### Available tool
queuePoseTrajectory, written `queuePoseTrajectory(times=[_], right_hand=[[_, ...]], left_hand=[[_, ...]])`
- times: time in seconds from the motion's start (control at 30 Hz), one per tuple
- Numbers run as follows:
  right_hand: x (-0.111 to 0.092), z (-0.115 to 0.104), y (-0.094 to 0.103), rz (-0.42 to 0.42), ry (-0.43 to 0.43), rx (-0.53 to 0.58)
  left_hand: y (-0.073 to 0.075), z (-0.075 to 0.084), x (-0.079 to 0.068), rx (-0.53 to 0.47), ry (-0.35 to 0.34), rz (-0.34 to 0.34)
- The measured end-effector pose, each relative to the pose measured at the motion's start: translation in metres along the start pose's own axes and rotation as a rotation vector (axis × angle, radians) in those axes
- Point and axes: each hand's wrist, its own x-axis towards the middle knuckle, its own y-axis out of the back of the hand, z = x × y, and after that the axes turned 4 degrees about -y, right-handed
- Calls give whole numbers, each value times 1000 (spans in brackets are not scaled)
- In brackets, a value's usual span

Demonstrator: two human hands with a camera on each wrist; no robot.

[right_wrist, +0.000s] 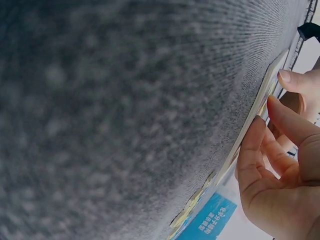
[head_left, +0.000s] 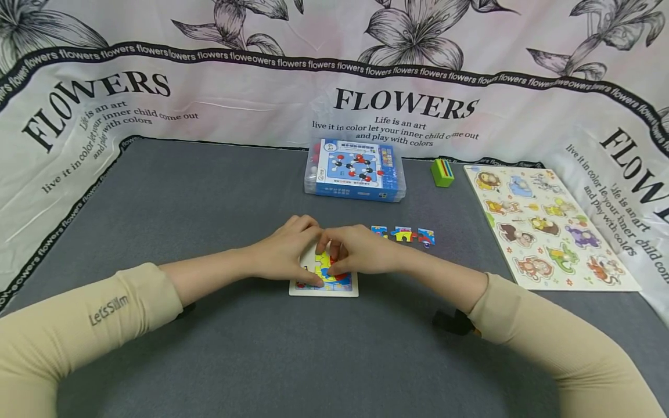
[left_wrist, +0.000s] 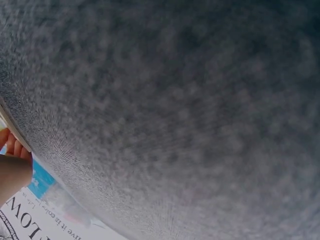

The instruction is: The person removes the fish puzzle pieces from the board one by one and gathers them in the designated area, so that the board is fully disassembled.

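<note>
Looking from the head, one sees the left hand (head_left: pixel 284 251) quite open, its thumb (head_left: pixel 311 277) touching the puzzle (head_left: pixel 334 286) on grey cloth (head_left: pixel 251 342); the right hand (head_left: pixel 368 251) bends its fingers over it, whether pinching something I cannot tell. The plastic box (head_left: pixel 355 171) contains something red (head_left: pixel 316 152). Left wrist view shows mostly cloth and cropped fingers (left_wrist: pixel 16 147). Right wrist view shows, unlike the head, the puzzle's thin side edge (right_wrist: pixel 265 88).

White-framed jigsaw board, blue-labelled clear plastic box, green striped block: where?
Jigsaw board (head_left: pixel 324 294): head view, near rim.
Plastic box (head_left: pixel 351 168): head view, label's middle.
Striped block (head_left: pixel 443 179): head view, green side.
</note>
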Motion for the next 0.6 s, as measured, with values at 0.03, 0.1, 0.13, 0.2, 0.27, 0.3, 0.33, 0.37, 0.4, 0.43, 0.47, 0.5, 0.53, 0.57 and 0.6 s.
queuePoseTrajectory(times=[0.03,0.1,0.13,0.2,0.27,0.3,0.33,0.37,0.4,0.43,0.47,0.5,0.53,0.57,0.6], right_hand=[[0,0,0,1,-1,-6],[1,0,-1,1,-5,-14],[1,0,-1,1,-7,-16],[2,0,-2,0,-12,-19],[2,-1,-2,0,-12,-20],[2,-1,-2,0,-12,-22],[2,-1,-2,0,-12,-23],[2,-1,-2,1,-11,-26],[2,-1,-2,3,-11,-30],[2,-1,-2,5,-11,-34],[2,-2,-2,7,-12,-39],[2,-2,-2,10,-13,-45],[2,-1,-2,13,-10,-50],[1,-2,-2,16,-11,-54],[1,-2,-2,19,-12,-57]], left_hand=[[0,0,0,-1,0,1],[0,0,-1,-5,3,-3],[0,0,-1,-7,3,-4],[0,0,-1,-11,4,-6],[1,0,-1,-15,-1,-4],[1,0,-1,-16,-3,-2],[1,1,-1,-18,-6,-1],[1,1,-1,-19,-5,-1],[1,1,-1,-19,-6,-1],[1,1,-1,-20,-6,-1],[1,1,-1,-20,-5,-2],[1,1,-1,-21,-5,-2],[1,1,-1,-21,-4,-1],[1,1,-1,-20,-4,-1],[1,1,-1,-18,-4,1]])
